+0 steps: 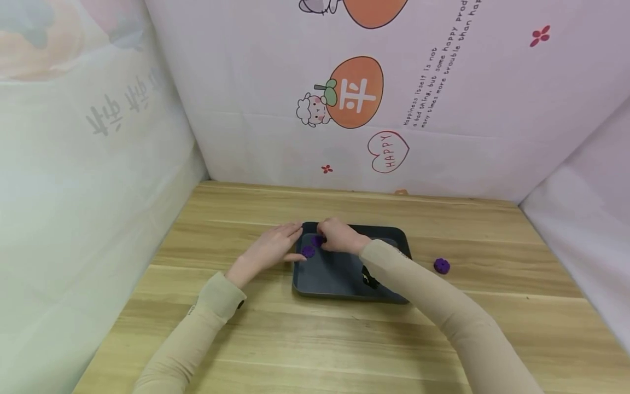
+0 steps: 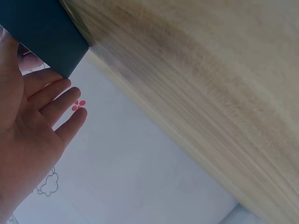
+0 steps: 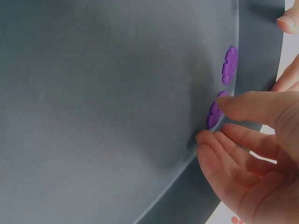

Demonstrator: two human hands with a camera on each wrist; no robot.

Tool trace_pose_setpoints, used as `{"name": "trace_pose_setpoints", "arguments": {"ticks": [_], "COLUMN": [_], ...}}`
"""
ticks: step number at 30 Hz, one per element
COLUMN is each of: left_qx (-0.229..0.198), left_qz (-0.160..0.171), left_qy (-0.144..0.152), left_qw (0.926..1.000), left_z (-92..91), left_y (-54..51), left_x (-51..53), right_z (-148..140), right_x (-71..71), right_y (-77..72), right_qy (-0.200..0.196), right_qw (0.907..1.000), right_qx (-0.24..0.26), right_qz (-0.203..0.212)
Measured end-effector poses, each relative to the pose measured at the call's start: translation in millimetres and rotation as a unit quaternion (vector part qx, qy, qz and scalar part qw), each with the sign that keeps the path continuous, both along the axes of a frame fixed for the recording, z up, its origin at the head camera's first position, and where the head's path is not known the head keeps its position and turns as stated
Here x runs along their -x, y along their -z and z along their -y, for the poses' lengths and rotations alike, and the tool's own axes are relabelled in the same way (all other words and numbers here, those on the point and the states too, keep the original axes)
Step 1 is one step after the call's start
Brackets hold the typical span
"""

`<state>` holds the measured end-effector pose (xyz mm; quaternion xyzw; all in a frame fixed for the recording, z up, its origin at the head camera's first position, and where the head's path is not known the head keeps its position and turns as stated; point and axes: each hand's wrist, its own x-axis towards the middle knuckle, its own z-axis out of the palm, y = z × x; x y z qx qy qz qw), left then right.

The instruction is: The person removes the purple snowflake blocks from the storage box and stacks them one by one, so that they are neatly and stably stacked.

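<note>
A dark grey rectangular tray [image 1: 339, 276] lies on the wooden table. At its back left corner my right hand [image 1: 342, 236] pinches a purple flower-shaped piece [image 3: 214, 114], the thumb on one face and the fingers behind it. A second purple flower-shaped piece [image 1: 308, 251] lies beside it, near the tray's left wall. My left hand [image 1: 270, 246] rests against the outside of that left wall with its fingers straight and thumb spread. In the left wrist view, the fingers touch the tray's corner. Right of the tray, a third purple flower-shaped piece [image 1: 442, 266] sits on the table.
The wooden table [image 1: 275, 339] extends around the tray on every side. White cloth with printed cartoons [image 1: 356, 93] hangs behind the table, and more white cloth [image 1: 98, 191] stands along the left and right sides. A black object [image 1: 369, 277] shows under the right sleeve.
</note>
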<state>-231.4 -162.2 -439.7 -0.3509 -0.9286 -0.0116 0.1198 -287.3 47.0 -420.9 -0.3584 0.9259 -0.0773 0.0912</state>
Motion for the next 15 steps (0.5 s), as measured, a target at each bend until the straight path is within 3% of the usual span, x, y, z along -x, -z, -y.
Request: {"name": "trace_pose_setpoints", "arguments": {"ticks": [15], "left_qx": [0.0], "left_qz": [-0.004], "left_qy": [-0.001], "left_qw": [1.0], "left_z": [0.7], "left_y": [1.9], "left_x": [-0.4], "right_z": [4.4], "right_x": [-4.1], "right_y": [2.9], "right_qy": [0.002], "right_qw": [0.9996], "right_qx": [-0.028], "right_qz": [-0.005]}}
